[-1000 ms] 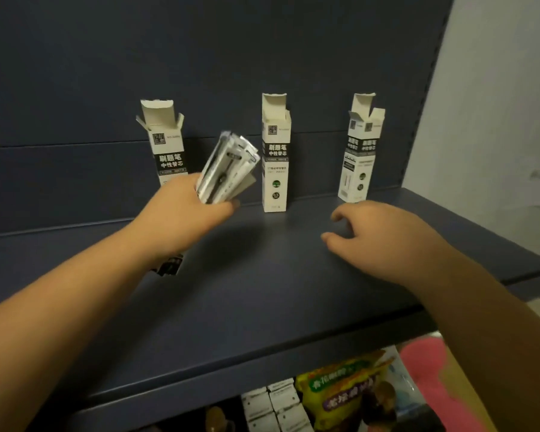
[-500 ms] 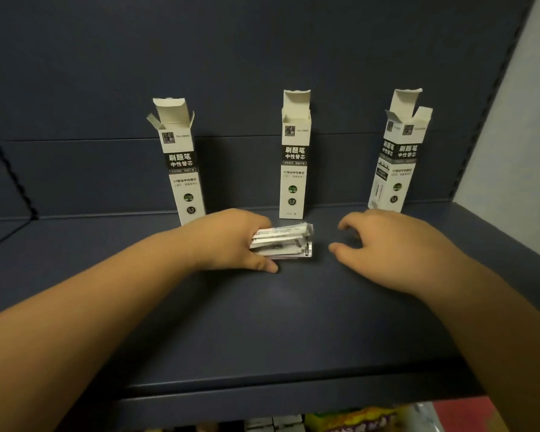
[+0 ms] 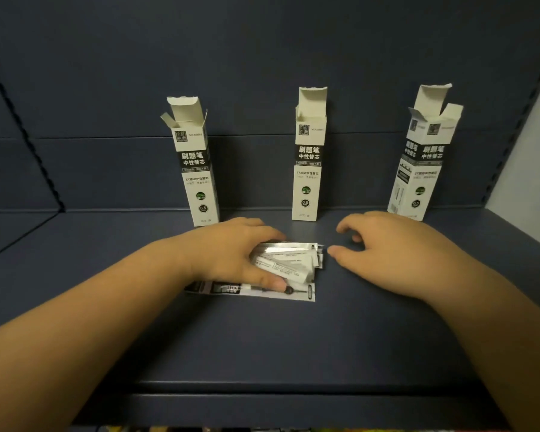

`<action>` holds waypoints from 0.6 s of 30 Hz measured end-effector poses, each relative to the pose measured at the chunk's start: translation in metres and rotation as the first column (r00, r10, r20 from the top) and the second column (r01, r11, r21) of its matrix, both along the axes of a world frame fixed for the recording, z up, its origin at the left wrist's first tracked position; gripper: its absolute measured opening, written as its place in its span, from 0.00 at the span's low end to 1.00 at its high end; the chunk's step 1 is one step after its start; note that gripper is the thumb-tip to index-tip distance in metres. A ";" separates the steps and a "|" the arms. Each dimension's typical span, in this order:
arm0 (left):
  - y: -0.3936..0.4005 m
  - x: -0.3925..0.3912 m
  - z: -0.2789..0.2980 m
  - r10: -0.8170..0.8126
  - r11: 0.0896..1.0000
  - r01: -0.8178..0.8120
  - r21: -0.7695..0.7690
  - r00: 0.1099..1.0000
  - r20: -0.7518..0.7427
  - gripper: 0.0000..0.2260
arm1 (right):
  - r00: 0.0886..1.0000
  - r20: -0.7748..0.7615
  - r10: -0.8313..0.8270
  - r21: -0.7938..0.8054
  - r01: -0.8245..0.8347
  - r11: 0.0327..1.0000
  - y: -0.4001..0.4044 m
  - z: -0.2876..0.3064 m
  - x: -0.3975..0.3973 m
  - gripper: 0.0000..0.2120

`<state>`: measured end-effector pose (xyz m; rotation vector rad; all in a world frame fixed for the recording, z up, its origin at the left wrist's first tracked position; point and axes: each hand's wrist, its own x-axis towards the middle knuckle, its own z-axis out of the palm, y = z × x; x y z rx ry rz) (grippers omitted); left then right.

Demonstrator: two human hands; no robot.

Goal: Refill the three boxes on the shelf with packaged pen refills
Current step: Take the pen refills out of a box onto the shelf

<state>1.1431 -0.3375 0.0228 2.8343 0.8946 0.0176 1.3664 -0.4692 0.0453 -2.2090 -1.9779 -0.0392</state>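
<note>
1. refill packets [image 3: 289, 265] now lie on the shelf [image 3: 293, 338] at the centre of the frame; a second ago the left hand [image 3: 231, 254] held the bundle up in front of the left box [image 3: 195, 163], and half a second ago it had just brought it down.
2. left hand rests over the pile's left end, fingers curled round the upper packets and thumb pressing them, while one dark-printed packet [image 3: 253, 289] has slipped out flat below, toward the lower middle of the frame.
3. right hand [image 3: 390, 254] sits just right of the pile, fingers loosely curled and apart, holding nothing; its fingertips are close to the packets' right ends but not touching, much as before.
4. three boxes stand upright along the back: left box, middle box [image 3: 309, 157] and right box [image 3: 424, 154], each with its top flaps open; what is inside cannot be seen from here.
5. judgement: the bundle was likely set down so packets can be picked off in portions, so filling has probably not begun; the loosened pile may slide apart.
</note>
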 end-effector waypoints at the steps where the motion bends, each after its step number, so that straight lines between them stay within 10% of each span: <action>1: 0.000 -0.001 0.000 0.003 1.000 -0.003 -0.010 1.000 0.005 0.39 | 1.000 -0.003 0.019 0.005 -0.019 1.000 0.003 0.000 -0.004 0.23; 18: -0.008 -0.045 0.012 0.047 0.999 -0.048 0.004 0.983 0.177 0.29 | 0.991 0.071 0.112 0.044 -0.116 0.992 0.044 0.014 -0.043 0.21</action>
